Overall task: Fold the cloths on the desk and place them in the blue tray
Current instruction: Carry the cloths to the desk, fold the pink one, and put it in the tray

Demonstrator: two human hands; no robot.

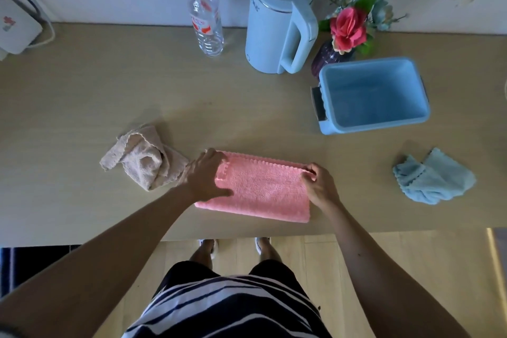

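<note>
Fingers [311, 173] of the right hand [319, 184] are pinching the far right corner of the pink cloth [263, 189], while the left hand [205, 175] is lying flat, fingers spread, pressing on the cloth's left end. The cloth is lying doubled over near the front edge of the desk [109, 96]. A crumpled beige cloth [142, 159] is sitting just beside the left hand, possibly touching it. A light blue cloth [433, 177] is lying well to the right, near the blue tray [411, 121].
</note>
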